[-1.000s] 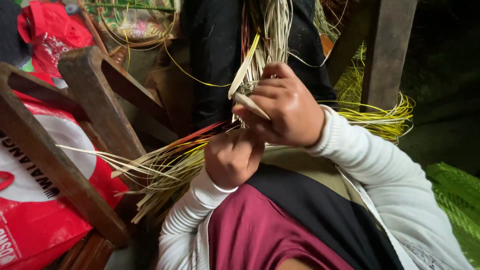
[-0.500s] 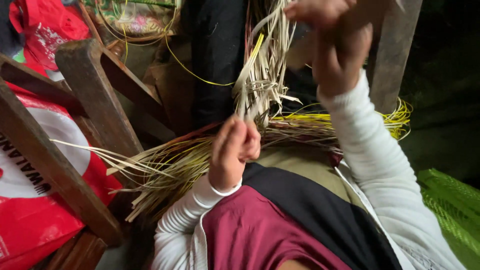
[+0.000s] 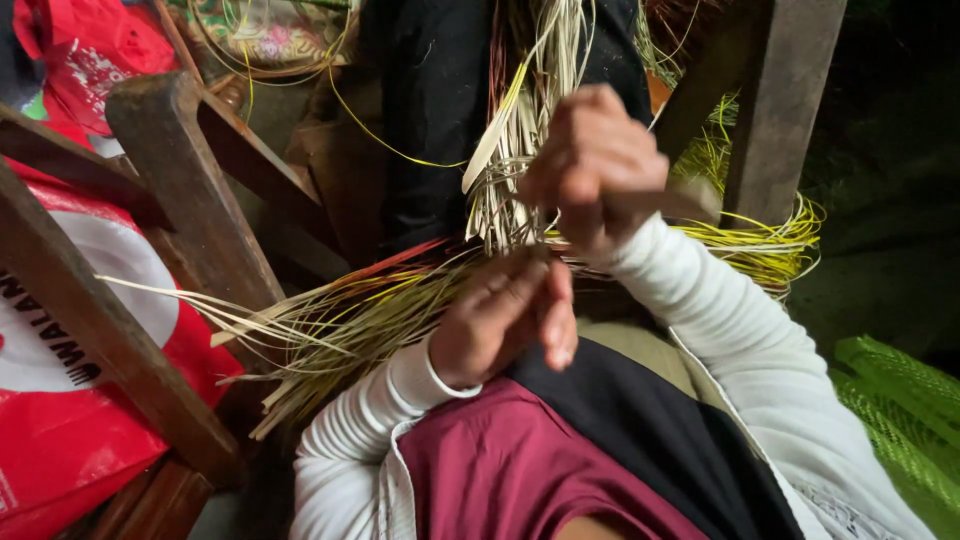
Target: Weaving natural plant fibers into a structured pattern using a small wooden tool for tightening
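Observation:
A bundle of pale straw strips (image 3: 522, 130) rises in front of me, and more strips fan out to the left (image 3: 330, 325). My right hand (image 3: 592, 168) is a closed fist at the bundle's base, gripping a flat pale strip that sticks out to the right, blurred. Just below it, my left hand (image 3: 505, 318) pinches the strands where the two fans cross, fingertips pointing down. Both arms are in white ribbed sleeves. Thin yellow strands (image 3: 770, 245) curl out to the right behind my right wrist.
A dark wooden frame (image 3: 185, 190) slants across the left, with a red and white plastic bag (image 3: 60, 400) behind it. A wooden post (image 3: 785, 90) stands at upper right. Green mesh (image 3: 900, 400) lies at right. Dark cloth (image 3: 430, 120) hangs behind the bundle.
My right hand rose high, drawing a strip up, and has come back down to the bundle's base. My left hand stayed at the crossing, with its fingers now turned downward.

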